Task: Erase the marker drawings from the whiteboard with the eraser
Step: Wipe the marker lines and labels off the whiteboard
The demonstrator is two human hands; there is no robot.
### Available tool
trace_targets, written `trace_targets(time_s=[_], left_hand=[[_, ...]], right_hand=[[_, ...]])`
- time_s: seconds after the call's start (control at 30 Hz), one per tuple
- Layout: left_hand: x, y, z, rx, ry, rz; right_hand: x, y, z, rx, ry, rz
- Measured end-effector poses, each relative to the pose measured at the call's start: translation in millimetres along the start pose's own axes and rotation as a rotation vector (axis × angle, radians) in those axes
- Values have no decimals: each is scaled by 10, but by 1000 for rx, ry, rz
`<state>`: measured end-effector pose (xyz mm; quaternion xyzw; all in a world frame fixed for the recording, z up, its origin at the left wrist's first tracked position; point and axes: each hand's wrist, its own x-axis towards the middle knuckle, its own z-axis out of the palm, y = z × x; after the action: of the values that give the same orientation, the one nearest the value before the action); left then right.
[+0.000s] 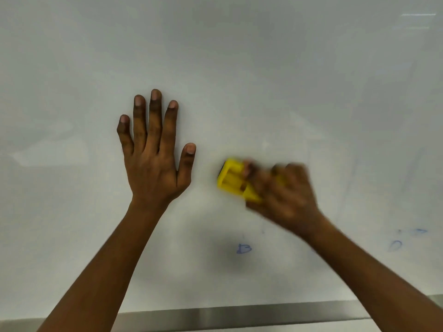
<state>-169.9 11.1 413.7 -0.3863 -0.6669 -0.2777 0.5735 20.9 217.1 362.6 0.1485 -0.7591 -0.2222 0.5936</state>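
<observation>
The whiteboard (pixel 239 68) fills almost the whole view. My left hand (pixel 153 161) lies flat against it with the fingers spread, holding nothing. To its right, my right hand (pixel 282 195) is blurred and grips a yellow eraser (pixel 231 179), whose dark pad side faces the board. A small blue marker letter (pixel 244 249) remains below the eraser. Fainter blue marks (pixel 395 245) sit at the lower right, and pale blue streaks (pixel 412 168) run above them.
A metal ledge (pixel 239 312) runs along the bottom edge of the board. A ceiling light reflection (pixel 418 15) shows at the top right of the board.
</observation>
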Motion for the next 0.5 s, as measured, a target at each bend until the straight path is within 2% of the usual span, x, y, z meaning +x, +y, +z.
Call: trace_targets(time_s=[0.13,0.2,0.27,0.4,0.43,0.5], left_hand=[[5,18,1,1,-6,-5],[12,25,-2,5,-14,-6],[14,39,-14,4,-23,-11],[43,176,-42,-62,-40,-47],[75,233,-46,-77,-38,-37],[177,352,-43,-109,-24,-11]], right_hand=[[409,424,-176,-191,279,476],[464,302,-149,-187,339,582],[352,60,-51,-127,254,522],[-11,-403,87,-54,-87,140],[-53,-428,103,-71,-118,104],[-48,-379,99,-77,-90,150]])
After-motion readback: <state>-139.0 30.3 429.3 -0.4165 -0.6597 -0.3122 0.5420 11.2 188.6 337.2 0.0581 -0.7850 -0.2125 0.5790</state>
